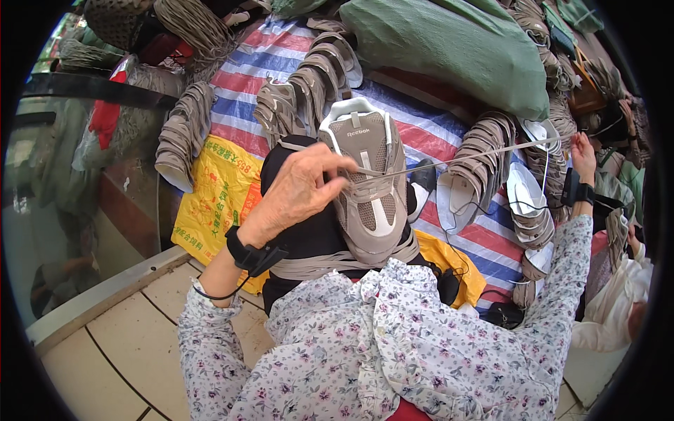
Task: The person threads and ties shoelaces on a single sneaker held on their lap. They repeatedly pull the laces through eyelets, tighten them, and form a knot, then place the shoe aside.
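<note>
A grey-brown sneaker [371, 231] with white trim lies across my lap, its tongue end away from me and its toe toward me. A flat grey shoelace [491, 151] runs through its upper eyelets and stretches taut to the right. At the far right, my right hand [583, 160] pinches the drawn-out lace, the arm reaching well out. My left hand [298, 191] is at the left side of the eyelets, fingers curled with index and thumb at the lace. More loose grey laces [316, 267] lie over my thighs below the toe.
Rows of nested shoe uppers [184, 137] stand on a striped plastic sheet [242, 84], with more uppers [481, 151] to the right. A stuffed green sack [449, 52] lies beyond. A yellow bag [221, 193] is left of my legs, beside a glass panel [84, 203]. Another person's sleeve [618, 302] shows right.
</note>
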The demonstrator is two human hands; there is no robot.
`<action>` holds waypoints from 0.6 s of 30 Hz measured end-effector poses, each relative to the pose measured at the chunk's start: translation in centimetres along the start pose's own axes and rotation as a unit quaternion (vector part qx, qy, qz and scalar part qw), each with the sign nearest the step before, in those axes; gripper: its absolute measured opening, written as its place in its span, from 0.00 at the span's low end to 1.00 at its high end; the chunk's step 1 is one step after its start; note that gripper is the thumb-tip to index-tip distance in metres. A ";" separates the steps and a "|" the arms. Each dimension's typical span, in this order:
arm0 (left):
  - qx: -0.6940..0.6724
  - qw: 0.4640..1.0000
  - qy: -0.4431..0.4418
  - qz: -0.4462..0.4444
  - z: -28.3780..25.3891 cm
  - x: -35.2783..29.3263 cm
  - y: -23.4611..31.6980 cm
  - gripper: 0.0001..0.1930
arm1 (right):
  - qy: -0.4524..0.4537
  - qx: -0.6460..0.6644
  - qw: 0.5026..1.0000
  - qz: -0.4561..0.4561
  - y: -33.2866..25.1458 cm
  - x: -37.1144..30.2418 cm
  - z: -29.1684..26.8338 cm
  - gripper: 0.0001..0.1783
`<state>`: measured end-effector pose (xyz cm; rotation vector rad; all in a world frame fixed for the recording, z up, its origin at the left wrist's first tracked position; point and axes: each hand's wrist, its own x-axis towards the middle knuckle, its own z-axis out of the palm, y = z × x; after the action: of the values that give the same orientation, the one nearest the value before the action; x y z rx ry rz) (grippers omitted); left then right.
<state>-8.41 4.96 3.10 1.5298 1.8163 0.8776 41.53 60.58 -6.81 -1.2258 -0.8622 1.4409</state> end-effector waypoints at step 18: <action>0.064 0.990 0.118 0.033 1.9 0.4 1.5 0.08 | -0.537 -0.336 0.700 -0.329 10.0 -41.3 28.6 0.10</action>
<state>-6.12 5.73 3.17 1.6303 2.0335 1.0287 10.13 20.78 0.37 -0.2473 -2.5046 1.1387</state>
